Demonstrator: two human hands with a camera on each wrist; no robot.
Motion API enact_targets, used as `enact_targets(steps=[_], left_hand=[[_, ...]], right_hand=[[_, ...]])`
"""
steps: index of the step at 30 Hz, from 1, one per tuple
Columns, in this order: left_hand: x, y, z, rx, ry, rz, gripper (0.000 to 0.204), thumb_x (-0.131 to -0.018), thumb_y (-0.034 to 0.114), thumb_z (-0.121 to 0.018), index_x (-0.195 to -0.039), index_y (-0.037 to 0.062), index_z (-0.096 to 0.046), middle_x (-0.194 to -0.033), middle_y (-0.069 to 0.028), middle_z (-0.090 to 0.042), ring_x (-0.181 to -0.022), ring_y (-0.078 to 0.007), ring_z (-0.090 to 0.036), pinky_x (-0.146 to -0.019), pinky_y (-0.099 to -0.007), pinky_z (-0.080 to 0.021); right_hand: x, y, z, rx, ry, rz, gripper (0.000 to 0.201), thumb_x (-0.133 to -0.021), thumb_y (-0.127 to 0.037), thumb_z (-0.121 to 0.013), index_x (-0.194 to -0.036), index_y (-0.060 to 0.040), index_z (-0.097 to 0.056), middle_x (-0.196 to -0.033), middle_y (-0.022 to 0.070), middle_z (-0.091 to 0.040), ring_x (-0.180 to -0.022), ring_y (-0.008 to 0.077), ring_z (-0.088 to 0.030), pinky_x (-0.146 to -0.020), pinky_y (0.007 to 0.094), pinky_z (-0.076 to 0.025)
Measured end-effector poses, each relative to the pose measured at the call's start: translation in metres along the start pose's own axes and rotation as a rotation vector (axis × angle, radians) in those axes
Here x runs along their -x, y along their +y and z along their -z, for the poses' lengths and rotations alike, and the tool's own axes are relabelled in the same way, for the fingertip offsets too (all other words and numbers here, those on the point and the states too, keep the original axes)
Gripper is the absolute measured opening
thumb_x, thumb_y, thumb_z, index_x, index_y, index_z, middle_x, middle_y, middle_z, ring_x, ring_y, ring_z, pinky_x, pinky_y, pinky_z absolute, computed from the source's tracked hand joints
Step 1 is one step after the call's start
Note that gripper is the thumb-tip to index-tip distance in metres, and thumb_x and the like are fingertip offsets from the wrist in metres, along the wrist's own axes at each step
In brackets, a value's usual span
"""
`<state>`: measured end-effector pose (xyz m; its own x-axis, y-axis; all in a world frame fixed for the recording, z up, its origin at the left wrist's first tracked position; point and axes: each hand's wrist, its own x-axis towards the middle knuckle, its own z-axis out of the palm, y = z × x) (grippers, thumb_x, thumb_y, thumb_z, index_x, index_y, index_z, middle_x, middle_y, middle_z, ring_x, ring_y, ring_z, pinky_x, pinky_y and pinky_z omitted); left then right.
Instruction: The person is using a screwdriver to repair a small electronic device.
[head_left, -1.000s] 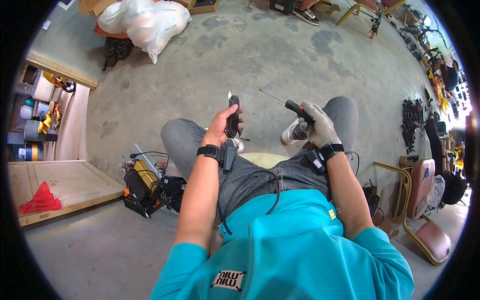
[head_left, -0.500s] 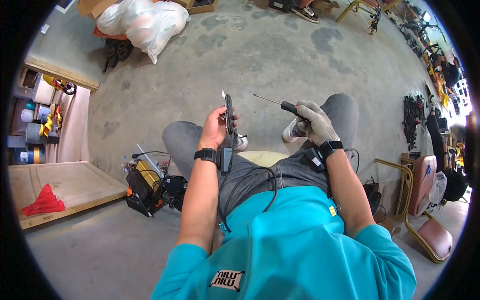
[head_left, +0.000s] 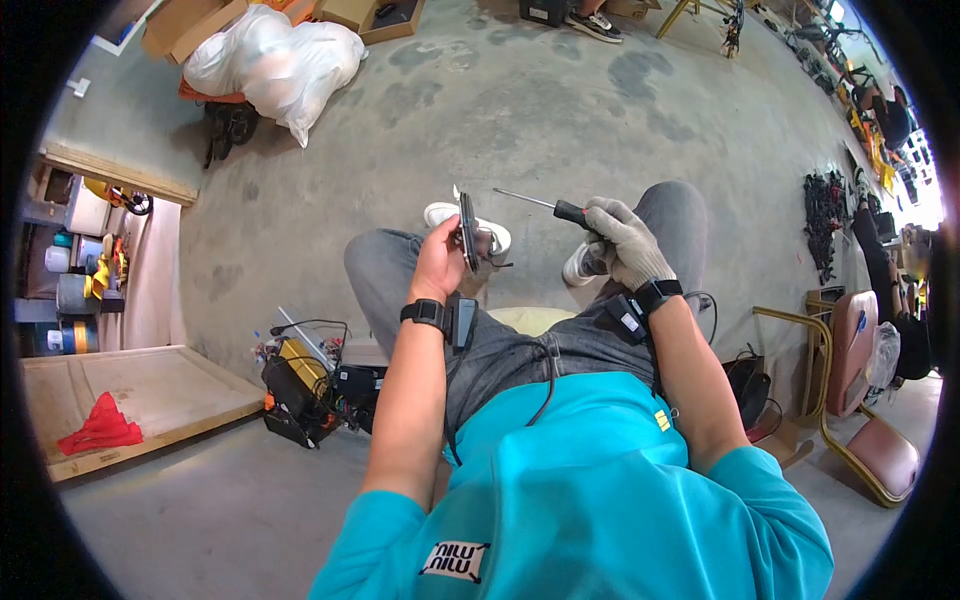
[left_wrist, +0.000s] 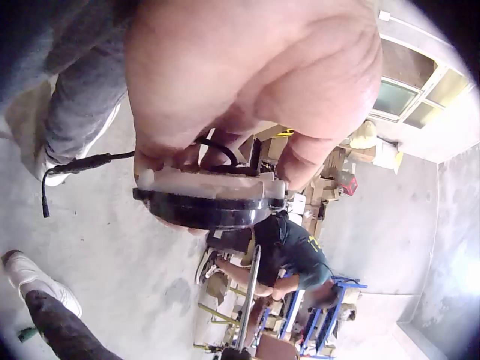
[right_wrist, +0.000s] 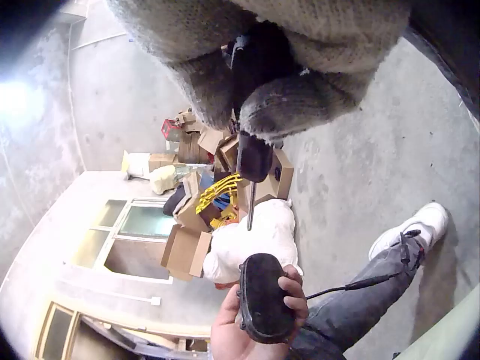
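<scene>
My bare left hand (head_left: pixel 437 265) grips a black oval housing (head_left: pixel 468 228) by its edges, turned nearly edge-on in the head view. The left wrist view shows its black rim and paler side, and a thin black cable (left_wrist: pixel 90 161) with a plug end trails from it. From the right wrist, the housing's broad dark face (right_wrist: pixel 266 298) is visible. My gloved right hand (head_left: pixel 625 240) holds a screwdriver by its black handle (head_left: pixel 571 213). The metal shaft (head_left: pixel 525 197) points left toward the housing, its tip a short gap away.
Beside my left leg lies a heap of electronics and cables (head_left: pixel 305 385). A wooden panel with a red cloth (head_left: pixel 102 425) is at left. White bags (head_left: pixel 285 70) and boxes stand at the back left, a pink chair (head_left: pixel 850 350) at right. Another person sits beyond, in the left wrist view.
The housing has turned from showing its dark face to nearly edge-on. The screwdriver has moved left, its tip closer to the housing. My left knee has shifted inward and a shoe shows beyond the housing.
</scene>
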<state>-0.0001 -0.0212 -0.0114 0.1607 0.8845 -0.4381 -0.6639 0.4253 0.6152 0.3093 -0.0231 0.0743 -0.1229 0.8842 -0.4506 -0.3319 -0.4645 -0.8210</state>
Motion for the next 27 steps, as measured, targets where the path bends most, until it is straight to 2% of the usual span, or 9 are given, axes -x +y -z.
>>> enact_targets(steps=[5, 8, 14, 19, 21, 27], left_hand=[[0.005, 0.008, 0.0, 0.112, -0.118, -0.025, 0.033, -0.097, 0.022, -0.054, -0.117, -0.0044, -0.062, -0.105, -0.0157, -0.069, -0.098, -0.0328, -0.067, -0.081, -0.0449, -0.055], [0.017, 0.015, -0.013, 0.006, 0.078, -0.062, 0.032, -0.095, 0.019, -0.056, -0.116, -0.005, -0.063, -0.108, -0.0165, -0.069, -0.099, -0.0335, -0.067, -0.081, -0.0445, -0.056], [0.02, 0.006, 0.012, -0.045, 0.066, -0.046, 0.03, -0.098, 0.02, -0.057, -0.121, 0.0009, -0.062, -0.11, -0.0141, -0.069, -0.101, -0.0321, -0.067, -0.085, -0.0435, -0.055], [0.016, 0.004, 0.013, -0.048, 0.089, -0.034, 0.028, -0.101, 0.021, -0.056, -0.12, 0.0011, -0.063, -0.109, -0.0137, -0.069, -0.103, -0.0323, -0.068, -0.086, -0.0435, -0.055], [0.013, 0.006, 0.01, -0.041, 0.013, -0.053, 0.027, -0.102, 0.021, -0.055, -0.117, 0.0003, -0.063, -0.107, -0.014, -0.07, -0.102, -0.0322, -0.068, -0.086, -0.0441, -0.055], [0.018, 0.006, 0.002, -0.068, -0.05, -0.009, 0.027, -0.102, 0.023, -0.058, -0.115, 0.0006, -0.064, -0.105, -0.0123, -0.07, -0.104, -0.0295, -0.069, -0.087, -0.042, -0.056]], right_hand=[[0.001, -0.003, 0.0, 0.073, -0.04, -0.026, 0.035, -0.095, -0.019, -0.069, -0.122, 0.0007, -0.061, -0.091, 0.0049, -0.06, -0.074, 0.0105, -0.059, -0.061, 0.0239, -0.049], [-0.001, -0.003, -0.001, 0.033, -0.074, -0.025, 0.036, -0.094, -0.02, -0.07, -0.122, 0.0005, -0.061, -0.092, 0.0051, -0.06, -0.074, 0.0104, -0.058, -0.062, 0.0239, -0.048], [-0.001, -0.002, -0.007, 0.072, -0.097, -0.004, 0.037, -0.092, -0.021, -0.071, -0.121, 0.0006, -0.061, -0.092, 0.0051, -0.06, -0.074, 0.0104, -0.057, -0.064, 0.025, -0.049], [0.0, -0.004, -0.006, 0.164, -0.124, -0.103, 0.042, -0.09, -0.019, -0.071, -0.125, 0.0025, -0.061, -0.09, 0.0061, -0.06, -0.072, 0.0097, -0.057, -0.059, 0.0231, -0.047], [0.0, -0.002, -0.006, 0.18, -0.131, -0.091, 0.042, -0.09, -0.018, -0.071, -0.125, 0.0027, -0.061, -0.09, 0.0061, -0.06, -0.071, 0.0095, -0.057, -0.057, 0.0228, -0.046], [0.0, 0.002, 0.0, 0.154, -0.146, -0.072, 0.043, -0.091, -0.017, -0.071, -0.127, 0.003, -0.06, -0.087, 0.0056, -0.06, -0.066, 0.0094, -0.056, -0.056, 0.0231, -0.046]])
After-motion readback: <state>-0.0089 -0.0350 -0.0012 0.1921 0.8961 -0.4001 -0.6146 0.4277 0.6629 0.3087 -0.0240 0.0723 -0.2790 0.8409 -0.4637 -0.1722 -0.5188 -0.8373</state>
